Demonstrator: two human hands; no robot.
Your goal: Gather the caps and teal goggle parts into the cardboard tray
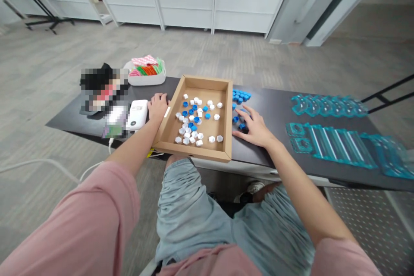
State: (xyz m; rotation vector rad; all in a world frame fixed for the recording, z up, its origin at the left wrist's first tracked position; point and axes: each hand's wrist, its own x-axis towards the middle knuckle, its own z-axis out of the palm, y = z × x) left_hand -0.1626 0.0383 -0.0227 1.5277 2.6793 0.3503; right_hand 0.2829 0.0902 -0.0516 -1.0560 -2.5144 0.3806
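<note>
— How do the fingers sit?

— The right hand lies palm down on the dark table, fingers spread and released, gripping nothing. Its fingertips rest among a small cluster of blue hexagonal pieces just right of the cardboard tray; whether they actually touch a piece, I cannot tell. The forearm runs back toward the body, bare below a pink sleeve.

— And the other?

— The left hand is loosely curled against the tray's left wall, knuckles up, touching the outside of it rather than clasping it. A white device sits just beside it.

— How many pieces?

— Near the right fingers about four blue ones; a second blue group, roughly ten, lies farther back by the tray's far right corner. Inside the tray, white pieces number around two dozen, blue ones about nine, mixed.

— Farther out?

— Teal plastic racks to the right in two rows, and a white bin of coloured items at the back left.
</note>
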